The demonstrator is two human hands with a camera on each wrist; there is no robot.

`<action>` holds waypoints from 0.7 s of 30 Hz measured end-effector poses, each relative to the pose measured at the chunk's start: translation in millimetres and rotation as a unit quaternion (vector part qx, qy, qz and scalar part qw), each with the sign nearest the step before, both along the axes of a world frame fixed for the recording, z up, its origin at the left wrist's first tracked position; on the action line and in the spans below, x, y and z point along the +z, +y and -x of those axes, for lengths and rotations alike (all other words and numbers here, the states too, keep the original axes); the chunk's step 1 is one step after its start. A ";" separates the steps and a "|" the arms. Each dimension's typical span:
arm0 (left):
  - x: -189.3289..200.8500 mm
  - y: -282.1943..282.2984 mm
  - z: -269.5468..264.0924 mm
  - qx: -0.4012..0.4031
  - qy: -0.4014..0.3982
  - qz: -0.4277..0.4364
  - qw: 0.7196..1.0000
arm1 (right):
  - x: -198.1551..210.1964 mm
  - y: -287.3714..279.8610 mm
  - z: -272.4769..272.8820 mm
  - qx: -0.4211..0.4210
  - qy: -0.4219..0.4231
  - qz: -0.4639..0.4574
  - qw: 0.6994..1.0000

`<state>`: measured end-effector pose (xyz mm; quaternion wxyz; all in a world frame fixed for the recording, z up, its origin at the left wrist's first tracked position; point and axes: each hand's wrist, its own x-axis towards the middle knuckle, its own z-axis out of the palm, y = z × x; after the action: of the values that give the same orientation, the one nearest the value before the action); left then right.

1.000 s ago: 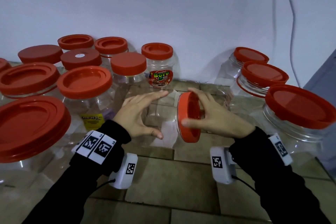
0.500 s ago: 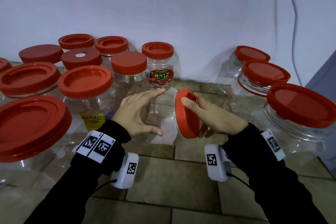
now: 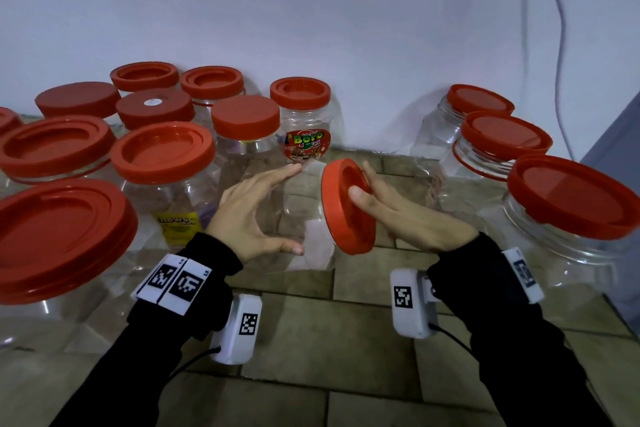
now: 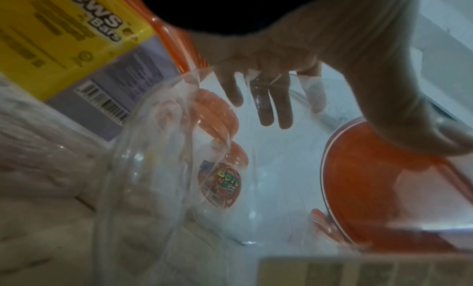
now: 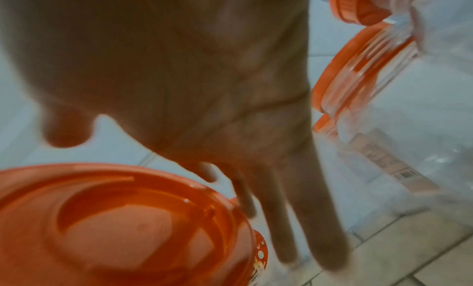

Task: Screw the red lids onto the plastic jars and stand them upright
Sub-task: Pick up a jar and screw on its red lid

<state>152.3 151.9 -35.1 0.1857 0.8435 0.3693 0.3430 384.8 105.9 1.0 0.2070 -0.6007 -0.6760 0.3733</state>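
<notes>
A clear plastic jar [image 3: 311,236] lies on its side on the tiled floor, mouth to the right. My left hand [image 3: 294,208] holds its body, fingers [image 4: 271,100] stretched over the top and the thumb on the near side. A red lid [image 3: 343,218] sits tilted on the jar's mouth. My right hand [image 3: 362,180] touches it, with the thumb on the lid's face and straight fingers [image 5: 294,209] running past its far rim. The right wrist view shows the red lid [image 5: 115,225] from its outer side, below the hand. Through the jar wall, the left wrist view shows the lid [image 4: 371,179] from inside.
Several upright jars with red lids crowd the left, the nearest large one [image 3: 59,239] close to my left arm. A labelled jar [image 3: 304,128] stands just behind the hands. Three capped jars, nearest [image 3: 571,204], stand right. A cable [image 3: 557,28] hangs on the wall.
My right hand has turned on the lid: its thumb went from the near rim to the lid's face, and the lid now tilts more. The left hand has kept its hold.
</notes>
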 end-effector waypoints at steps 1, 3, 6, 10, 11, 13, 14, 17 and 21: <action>0.4 -0.9 1.0 0.001 -0.003 0.002 1.000 | 2.7 0.1 -1.9 0.034 0.017 -0.022 0.999; 1.5 -3.0 1.2 -0.002 0.000 0.000 1.000 | 10.3 0.0 -2.6 0.082 -0.019 -0.061 0.995; 2.8 -4.7 -0.9 -0.010 0.005 -0.003 1.000 | 13.0 1.1 3.8 0.032 -0.072 -0.083 0.993; 2.5 -2.4 -2.0 -0.015 0.006 -0.005 1.000 | 15.5 1.0 9.8 -0.046 -0.088 -0.003 0.995; 1.7 -1.6 -1.7 -0.014 0.007 -0.005 1.000 | 15.6 0.4 7.5 -0.032 -0.105 -0.006 0.994; 0.2 -1.0 -0.8 -0.007 0.006 -0.005 1.000 | 18.6 -4.5 3.2 0.022 -0.134 -0.056 0.989; -0.4 -0.8 -0.3 -0.004 0.006 -0.006 1.000 | 18.6 -5.3 2.3 0.049 -0.136 -0.093 0.985; -0.5 0.1 -1.0 -0.003 0.004 -0.012 1.000 | 9.7 1.1 6.5 0.045 -0.116 -0.156 0.980; 0.2 3.9 -4.7 -0.002 0.006 -0.027 1.000 | 1.7 7.4 9.7 -0.036 -0.060 -0.146 0.987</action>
<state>157.0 155.8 -35.0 0.1613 0.8510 0.3590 0.3478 375.0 113.4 2.7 0.2649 -0.6092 -0.7124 0.2264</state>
